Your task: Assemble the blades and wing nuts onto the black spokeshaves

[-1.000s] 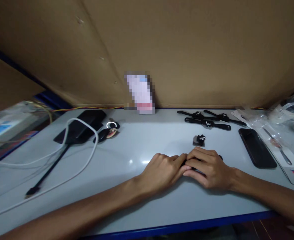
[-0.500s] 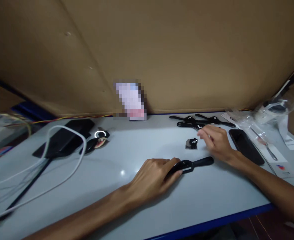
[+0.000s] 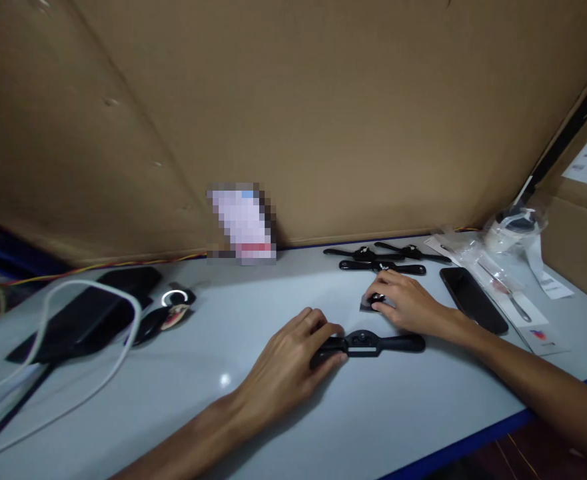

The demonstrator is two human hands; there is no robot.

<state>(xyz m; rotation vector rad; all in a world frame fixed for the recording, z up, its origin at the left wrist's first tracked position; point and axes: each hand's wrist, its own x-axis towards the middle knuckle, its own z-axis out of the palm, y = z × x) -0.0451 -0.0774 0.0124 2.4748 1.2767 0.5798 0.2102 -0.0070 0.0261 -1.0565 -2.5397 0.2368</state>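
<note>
In the head view my left hand point(image 3: 296, 347) is closed around the left handle of a black spokeshave point(image 3: 366, 335). The spokeshave lies across the table, its slotted middle and right handle uncovered. Just behind it, the thumb and fingers of my right hand point(image 3: 406, 303) pinch a small black cap piece point(image 3: 377, 299). A flat grey blade point(image 3: 364, 306) shows beneath that piece, partly covered by my fingers. Beyond my right hand lie more black spokeshaves, the nearest one point(image 3: 353, 265) with its handles level.
To the right are a dark phone point(image 3: 473, 300), a packaged tool on a white card point(image 3: 538, 333) and a tape roll in plastic point(image 3: 510, 230). A blurred-out upright screen point(image 3: 243, 223) leans on the cardboard wall. At left lie a black device point(image 3: 88, 313) and a white cable point(image 3: 136, 320).
My right hand has come down and left from beside the far spokeshaves onto the small parts. The spokeshave in my left hand has turned, its slotted middle now facing up. The view has shifted right.
</note>
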